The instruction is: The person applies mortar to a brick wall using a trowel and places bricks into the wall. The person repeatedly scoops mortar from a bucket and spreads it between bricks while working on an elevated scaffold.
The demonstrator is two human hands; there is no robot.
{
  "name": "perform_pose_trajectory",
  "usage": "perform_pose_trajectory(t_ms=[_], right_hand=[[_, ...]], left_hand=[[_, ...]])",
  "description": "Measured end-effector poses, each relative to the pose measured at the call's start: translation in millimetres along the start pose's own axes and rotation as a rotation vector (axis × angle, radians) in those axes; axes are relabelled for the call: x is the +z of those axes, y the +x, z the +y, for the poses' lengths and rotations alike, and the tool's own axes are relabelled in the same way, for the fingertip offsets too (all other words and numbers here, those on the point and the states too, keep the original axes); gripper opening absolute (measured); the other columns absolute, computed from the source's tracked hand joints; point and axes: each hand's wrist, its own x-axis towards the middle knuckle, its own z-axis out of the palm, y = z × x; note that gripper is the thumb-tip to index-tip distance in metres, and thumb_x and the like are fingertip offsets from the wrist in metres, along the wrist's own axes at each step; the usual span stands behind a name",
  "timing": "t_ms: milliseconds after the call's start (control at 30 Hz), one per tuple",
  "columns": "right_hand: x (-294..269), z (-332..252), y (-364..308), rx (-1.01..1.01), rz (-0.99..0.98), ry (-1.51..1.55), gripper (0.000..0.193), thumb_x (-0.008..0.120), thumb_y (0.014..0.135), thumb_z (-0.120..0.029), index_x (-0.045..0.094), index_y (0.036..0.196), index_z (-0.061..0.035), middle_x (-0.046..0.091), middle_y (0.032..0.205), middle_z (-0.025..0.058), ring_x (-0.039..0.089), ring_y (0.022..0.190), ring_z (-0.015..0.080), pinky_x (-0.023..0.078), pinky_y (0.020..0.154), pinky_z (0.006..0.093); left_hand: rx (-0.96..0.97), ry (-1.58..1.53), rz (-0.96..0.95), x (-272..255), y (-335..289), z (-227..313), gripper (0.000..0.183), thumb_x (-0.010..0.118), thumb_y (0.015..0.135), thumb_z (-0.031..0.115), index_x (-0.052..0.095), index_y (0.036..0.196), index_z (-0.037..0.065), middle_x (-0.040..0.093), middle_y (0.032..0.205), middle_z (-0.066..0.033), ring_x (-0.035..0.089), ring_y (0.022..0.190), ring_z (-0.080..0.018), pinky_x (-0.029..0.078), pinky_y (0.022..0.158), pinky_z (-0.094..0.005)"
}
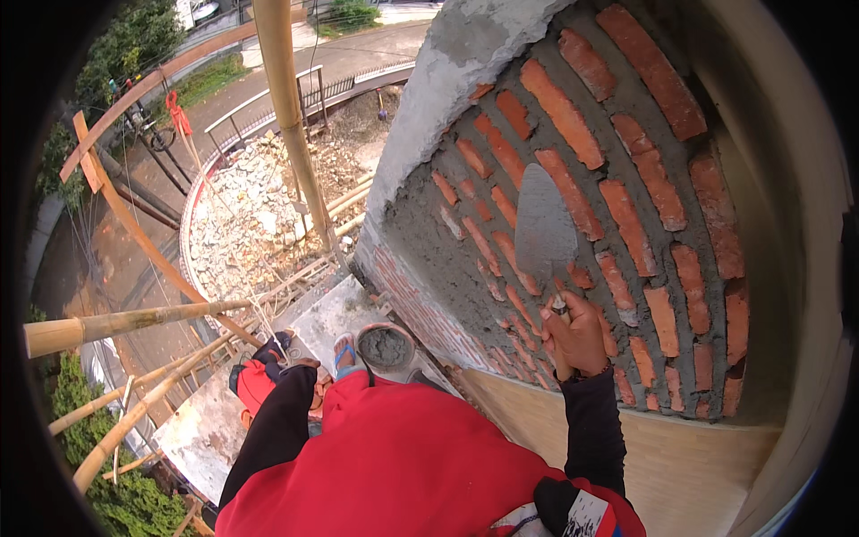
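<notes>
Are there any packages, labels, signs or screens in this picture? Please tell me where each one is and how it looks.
Patch: on the dark sleeve at the lower edge, below the right hand; small, white with dark marks, too blurred to say more.
No packages, signs or screens show.

Trowel against brick wall; mortar bucket lower left, on platform.
</notes>
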Motion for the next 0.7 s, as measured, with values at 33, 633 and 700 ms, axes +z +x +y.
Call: perform_pose_trajectory(t_ms=[33, 633, 700], right_hand=[[19.5, 32.7, 2.5, 0.097, -0.088, -0.058, 0.011, 0.057, 0.095, -0.01, 0.054, 0.1, -0.0016, 0.059, 0.067, 0.0016, 0.054, 0.055, 0.0069, 0.045, 0.052, 0.0234], [372.9, 583.7, 149.7, 0.5, -0.9, -0.945, 0.032, 0.063, 0.085, -0.019, 0.068, 0.112, -0.0028, 0.065, 0.12, 0.0191, 0.063, 0.113, 0.032, 0.052, 0.093, 0.0409], [428.0, 601.6, 179.2, 0.38, -0.895, -0.969, 0.028, 0.059, 0.089, -0.017, 0.07, 0.112, -0.0071, 0.065, 0.121, 0.0158, 0.064, 0.111, 0.0288, 0.054, 0.089, 0.0368]], left_hand=[[-0.007, 0.0, -0.03, 9.4, -1.7, 5.2, 0.036, 0.059, 0.085, 0.03, 0.067, 0.112, 0.007, 0.067, 0.11, -0.0161, 0.061, 0.112, -0.0306, 0.046, 0.098, -0.0378], [-0.652, 0.248, -0.126, 223.5, -25.7, 88.6, 0.105, 0.073, 0.07, 0.047, 0.019, 0.152, 0.008, 0.03, 0.145, -0.0298, 0.049, 0.121, -0.0489, 0.044, 0.1, -0.0522], [-0.673, 0.328, -0.164, 229.0, -24.0, 95.2, 0.105, 0.073, 0.071, 0.047, 0.019, 0.151, 0.007, 0.03, 0.145, -0.0302, 0.051, 0.12, -0.048, 0.045, 0.1, -0.0516]])
